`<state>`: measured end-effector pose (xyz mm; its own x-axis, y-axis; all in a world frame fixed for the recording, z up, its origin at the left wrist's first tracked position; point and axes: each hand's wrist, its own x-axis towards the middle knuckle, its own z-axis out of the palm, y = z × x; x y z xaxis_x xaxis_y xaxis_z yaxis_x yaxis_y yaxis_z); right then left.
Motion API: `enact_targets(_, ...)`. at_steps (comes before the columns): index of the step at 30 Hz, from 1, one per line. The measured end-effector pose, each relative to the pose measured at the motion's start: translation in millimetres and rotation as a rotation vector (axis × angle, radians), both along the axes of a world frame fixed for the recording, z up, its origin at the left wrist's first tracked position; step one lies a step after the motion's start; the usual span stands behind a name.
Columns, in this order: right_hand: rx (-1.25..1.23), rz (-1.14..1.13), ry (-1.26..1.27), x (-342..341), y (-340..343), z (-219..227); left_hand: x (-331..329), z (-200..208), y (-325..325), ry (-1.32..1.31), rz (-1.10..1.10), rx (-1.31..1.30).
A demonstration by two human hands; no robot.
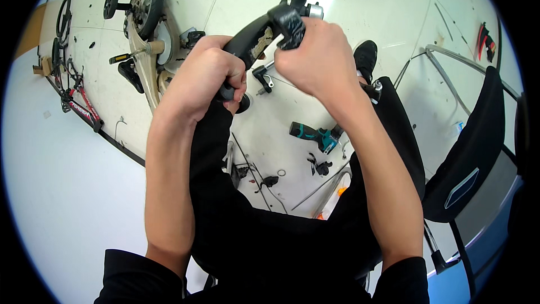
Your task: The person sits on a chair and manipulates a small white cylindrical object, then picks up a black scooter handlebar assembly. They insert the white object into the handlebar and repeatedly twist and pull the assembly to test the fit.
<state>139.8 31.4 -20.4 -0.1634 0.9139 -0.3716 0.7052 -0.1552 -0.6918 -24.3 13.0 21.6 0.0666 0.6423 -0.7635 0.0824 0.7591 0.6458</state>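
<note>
We find the black curved part (pixel 246 39) raised above the floor (pixel 388 14), ahead of the knees and between the hands; our left hand (pixel 208 76) is curled around its lower end, fingers wrapped; our right hand (pixel 318 56) is clenched at the upper end, where a glossy block (pixel 290 27) runs into the grasp, its fingertips hidden from us.

We judge the part stiff and moderately heavy, with more weight toward the upper end, where a silver fitting (pixel 315 10) shows; the smooth shell may slip under a damp palm, and the pale scuffed patch (pixel 261 43) looks rough; we advise one hold at the narrow lower end and one at the upper block, with fingers clear of the metal.

Surroundings: a crank arm (pixel 262 80) appears just below the part, between the hands; a teal-and-black power drill (pixel 319 137) and small black fittings (pixel 319 165) lie nearer us on the floor; a pale bike (pixel 138 59) lies to the left; a black chair (pixel 469 146) stands at the right; our knees and shoe (pixel 365 59) limit sideways clearance.
</note>
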Motion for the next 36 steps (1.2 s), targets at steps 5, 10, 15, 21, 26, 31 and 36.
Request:
enact_targets(5, 0.025, 0.028, 0.032, -3, -3, 2, -3, 0, -1, 0.025, -0.004, 0.007)
enact_targets(10, 0.03, 0.045, 0.004, -3, -6, 1, -5, 2, -2, 0.043, -0.034, 0.008)
enact_targets(15, -0.037, 0.046, -0.006, -8, -1, 1, -8, -1, 0, 0.081, -0.023, 0.012)
enact_targets(21, -0.023, 0.052, 0.008, -5, -6, -2, -5, 1, -1, 0.071, -0.019, 0.003)
enact_targets(26, -0.032, -0.027, -0.024, -4, -1, 0, -2, -2, 3, 0.03, -0.038, 0.044)
enact_targets(31, -0.198, 0.015, -0.009, -7, 0, 14, -6, -2, -1, 0.029, -0.008, 0.013)
enact_targets(36, -0.128, -0.019, -0.052, -2, 5, 8, 0, 1, 0, 0.029, -0.002, 0.011)
